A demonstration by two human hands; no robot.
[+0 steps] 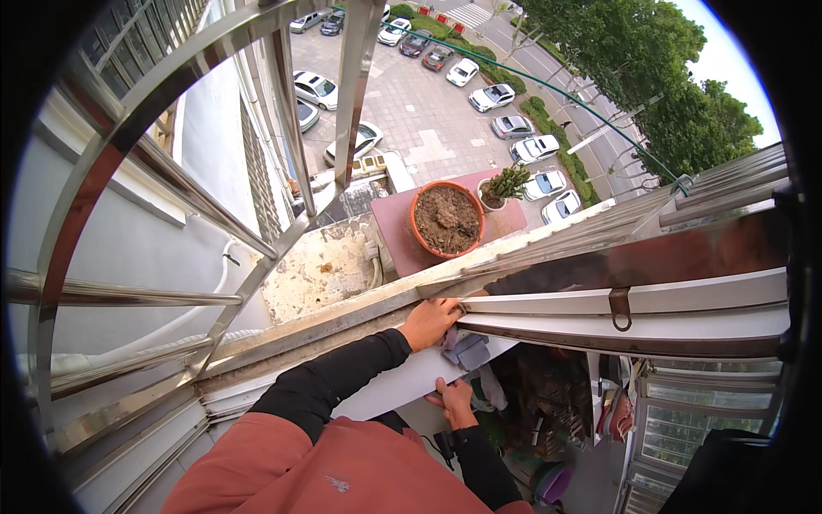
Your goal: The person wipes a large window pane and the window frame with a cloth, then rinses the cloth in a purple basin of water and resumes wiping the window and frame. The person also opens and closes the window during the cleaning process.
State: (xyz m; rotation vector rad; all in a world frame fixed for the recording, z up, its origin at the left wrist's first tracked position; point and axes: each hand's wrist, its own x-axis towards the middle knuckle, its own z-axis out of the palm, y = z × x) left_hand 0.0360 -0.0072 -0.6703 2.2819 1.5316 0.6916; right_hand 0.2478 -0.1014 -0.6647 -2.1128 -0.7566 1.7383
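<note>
My left hand reaches over the white windowsill to the end of the white window sash. A greyish-purple cloth shows bunched under its fingers, which are partly hidden. Just below the hand, a grey plastic object lies on the sill; its kind is unclear. My right hand is at the sill's inner edge, thumb near the top and fingers lower; whether it grips the edge cannot be told. Dirt lines the window track left of my left hand.
Outside, a terracotta-coloured pot of soil and a small potted plant stand on a reddish board. Shiny metal guard bars curve at left. A green line crosses above a car park far below. Indoors, household items crowd the lower right.
</note>
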